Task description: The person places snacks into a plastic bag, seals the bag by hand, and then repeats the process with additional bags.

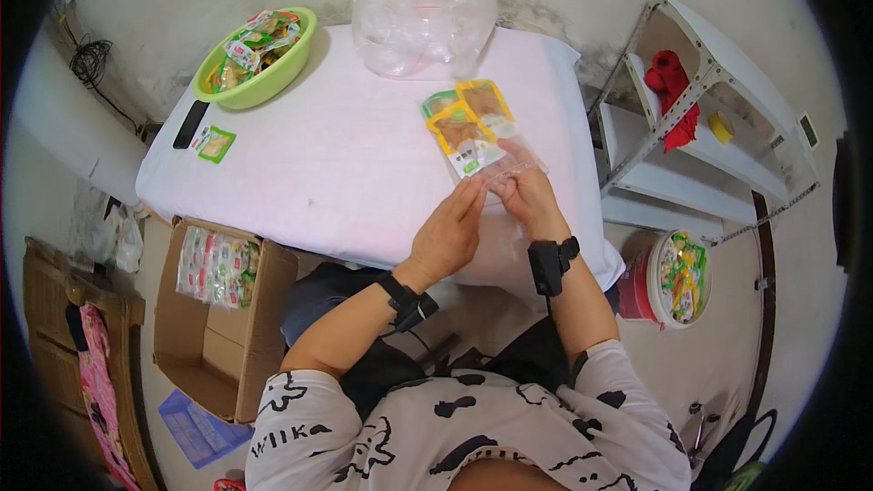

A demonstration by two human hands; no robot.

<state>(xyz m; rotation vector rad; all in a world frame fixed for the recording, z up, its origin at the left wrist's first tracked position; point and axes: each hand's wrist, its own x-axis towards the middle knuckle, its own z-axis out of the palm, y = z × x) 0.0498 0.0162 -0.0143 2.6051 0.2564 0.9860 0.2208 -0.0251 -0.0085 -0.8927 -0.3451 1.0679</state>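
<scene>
Several yellow and green snack packets (464,132) lie together toward the right of the table, apparently inside a clear plastic bag (518,162). The bag's near, open end is between my hands. My left hand (448,232) pinches its edge from the left, fingertips pressed together. On the other side, my right hand (526,191) grips the bag's edge with its fingers partly under the film. A dark strapped device sits on each wrist. Farther back on the table rests a puffy heap of clear plastic bags (424,23).
A green basin (273,77) full of packets stands at the far left, near a black phone (190,124) and a single packet (215,145). Left of my legs is a cardboard box (218,336); at right, a packet-filled bucket (644,282) and a metal shelf (673,164).
</scene>
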